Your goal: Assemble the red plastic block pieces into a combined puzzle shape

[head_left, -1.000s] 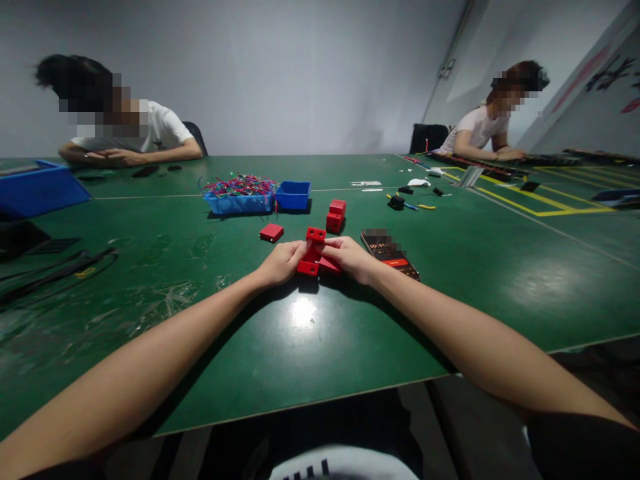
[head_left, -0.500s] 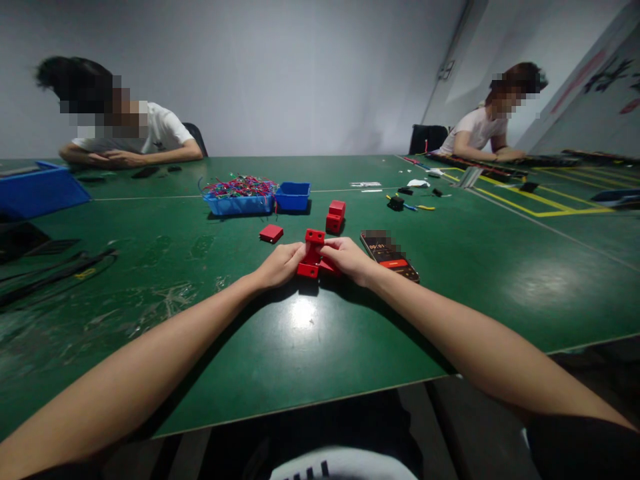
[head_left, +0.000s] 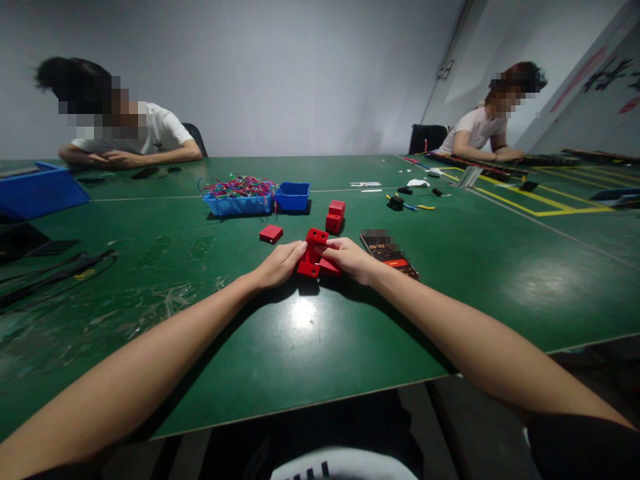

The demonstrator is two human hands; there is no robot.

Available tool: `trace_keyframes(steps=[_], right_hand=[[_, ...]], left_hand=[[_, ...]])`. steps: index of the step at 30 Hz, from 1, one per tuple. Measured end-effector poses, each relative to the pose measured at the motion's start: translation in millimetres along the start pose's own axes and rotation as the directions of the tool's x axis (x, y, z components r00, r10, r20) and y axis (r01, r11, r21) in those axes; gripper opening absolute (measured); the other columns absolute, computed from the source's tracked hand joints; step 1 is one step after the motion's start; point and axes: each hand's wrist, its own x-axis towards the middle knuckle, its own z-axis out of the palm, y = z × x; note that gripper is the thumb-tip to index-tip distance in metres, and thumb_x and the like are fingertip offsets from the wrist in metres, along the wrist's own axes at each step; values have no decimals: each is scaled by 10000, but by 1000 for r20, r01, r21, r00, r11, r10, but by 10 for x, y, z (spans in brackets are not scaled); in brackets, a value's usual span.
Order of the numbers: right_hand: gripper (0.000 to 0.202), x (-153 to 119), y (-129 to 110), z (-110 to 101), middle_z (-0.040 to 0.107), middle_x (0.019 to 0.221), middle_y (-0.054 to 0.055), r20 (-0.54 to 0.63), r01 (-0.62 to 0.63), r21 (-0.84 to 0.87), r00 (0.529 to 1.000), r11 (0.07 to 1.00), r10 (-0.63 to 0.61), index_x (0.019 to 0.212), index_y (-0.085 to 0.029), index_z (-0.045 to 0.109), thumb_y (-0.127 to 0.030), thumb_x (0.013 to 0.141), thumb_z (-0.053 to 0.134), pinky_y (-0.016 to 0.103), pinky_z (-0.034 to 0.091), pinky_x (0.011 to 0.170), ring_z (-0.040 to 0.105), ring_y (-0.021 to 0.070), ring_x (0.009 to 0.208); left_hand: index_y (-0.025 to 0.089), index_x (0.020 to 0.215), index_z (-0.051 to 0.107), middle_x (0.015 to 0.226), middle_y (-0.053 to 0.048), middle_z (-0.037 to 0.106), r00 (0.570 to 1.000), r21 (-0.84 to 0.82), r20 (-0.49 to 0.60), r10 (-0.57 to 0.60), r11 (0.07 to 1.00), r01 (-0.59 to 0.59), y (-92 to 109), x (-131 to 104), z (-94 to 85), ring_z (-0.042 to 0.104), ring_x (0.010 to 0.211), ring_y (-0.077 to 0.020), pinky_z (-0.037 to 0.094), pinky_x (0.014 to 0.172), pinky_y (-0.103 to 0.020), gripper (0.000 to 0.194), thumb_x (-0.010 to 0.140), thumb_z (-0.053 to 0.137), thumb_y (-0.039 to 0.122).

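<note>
Between my two hands is a red bracket-like part [head_left: 314, 251] with round holes at its upper and lower ends, held just above the green table. My left hand [head_left: 281, 265] pinches its left side. My right hand [head_left: 346, 256] grips its right side, and a flat red piece [head_left: 330, 267] sticks out under those fingers; whether the two pieces are joined I cannot tell. Beyond my hands stands a red block [head_left: 335, 217]. A flat red square piece [head_left: 271, 233] lies to the left of it. A phone [head_left: 390, 254] with a running timer lies beside my right hand.
A blue bin of coloured wires [head_left: 241, 203] and a smaller blue bin [head_left: 293, 197] stand further back. Pliers-like tools [head_left: 420, 207] lie at the right. A large blue bin [head_left: 43, 190] and black cables [head_left: 55, 279] are at the left. Two people sit across the table.
The red part has tilted slightly, its upper end moving a little to the right. My hands have barely shifted, and the phone's timer has advanced.
</note>
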Motion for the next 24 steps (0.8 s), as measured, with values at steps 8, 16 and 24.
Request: trace_keyframes(steps=[8, 16, 24], right_hand=[[143, -11, -27, 30, 738, 766, 33, -12, -24, 37, 1000, 999, 24, 912, -137, 751, -190, 796, 685, 267, 493, 766, 643, 135, 678], [179, 12, 0, -12, 741, 795, 32, 38, -3, 43, 999, 999, 2, 900, -142, 750, -240, 751, 734, 275, 491, 806, 652, 141, 708], [285, 13, -12, -51, 747, 814, 31, 90, -13, 66, 996, 998, 7, 919, -137, 742, -294, 685, 788, 277, 490, 832, 658, 140, 721]], left_hand=[[121, 885, 601, 783, -34, 592, 1000, 34, -1, 15, 999, -15, -7, 10, -3, 516, 717, -164, 432, 698, -285, 498, 966, 269, 484], [127, 840, 587, 755, -31, 582, 1000, 103, 0, 29, 994, -29, -19, 20, 4, 509, 701, -164, 419, 697, -288, 501, 958, 245, 473], [138, 815, 552, 735, -23, 554, 999, 103, -12, 40, 994, -38, -1, 12, 24, 493, 683, -158, 417, 682, -290, 468, 962, 251, 465]])
